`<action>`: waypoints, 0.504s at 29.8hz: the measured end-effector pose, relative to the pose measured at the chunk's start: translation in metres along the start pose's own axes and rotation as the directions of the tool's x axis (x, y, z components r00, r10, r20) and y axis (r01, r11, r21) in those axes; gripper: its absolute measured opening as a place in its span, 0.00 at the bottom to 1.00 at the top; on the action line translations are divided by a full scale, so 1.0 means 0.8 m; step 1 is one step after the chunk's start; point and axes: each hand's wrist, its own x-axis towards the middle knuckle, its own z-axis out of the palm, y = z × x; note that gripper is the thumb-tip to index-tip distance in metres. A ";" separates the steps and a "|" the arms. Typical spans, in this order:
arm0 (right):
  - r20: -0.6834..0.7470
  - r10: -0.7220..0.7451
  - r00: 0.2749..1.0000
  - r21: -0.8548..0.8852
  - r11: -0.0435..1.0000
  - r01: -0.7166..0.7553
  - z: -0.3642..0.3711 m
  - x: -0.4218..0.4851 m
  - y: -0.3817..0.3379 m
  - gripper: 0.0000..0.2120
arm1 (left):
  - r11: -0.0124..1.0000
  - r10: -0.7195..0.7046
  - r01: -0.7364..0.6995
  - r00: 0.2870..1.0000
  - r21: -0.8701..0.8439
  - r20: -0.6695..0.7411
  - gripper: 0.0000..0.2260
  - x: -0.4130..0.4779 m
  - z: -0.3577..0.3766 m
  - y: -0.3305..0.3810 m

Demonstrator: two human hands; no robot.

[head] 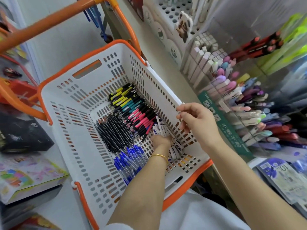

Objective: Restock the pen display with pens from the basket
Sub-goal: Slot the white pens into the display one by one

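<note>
Slotted white plastic basket (54, 90), orange-rimmed: right hand (197, 123) grips its right wall; left hand (161, 140) buried among white pens (162, 128), grasp indiscernible.

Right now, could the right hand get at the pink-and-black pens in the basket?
Probably yes. The right hand holds the basket by its rim, just above the pink-and-black pens. The top is open and nothing covers them. The left hand grips white pens beside them, not across the way.

left hand (160, 140) partly buried in white pens (163, 130), grip unclear
</note>
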 end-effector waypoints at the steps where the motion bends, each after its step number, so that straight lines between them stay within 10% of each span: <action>1: 0.001 0.000 1.000 0.000 1.000 0.000 0.000 0.000 0.000 0.11 | 1.000 0.017 -0.017 1.000 0.000 0.025 0.29 -0.001 -0.003 0.001; 15: 0.047 -0.034 0.998 -0.057 0.998 0.037 -0.001 -0.003 -0.002 0.11 | 0.954 0.141 -0.068 0.962 -0.293 0.234 0.14 -0.058 -0.070 0.034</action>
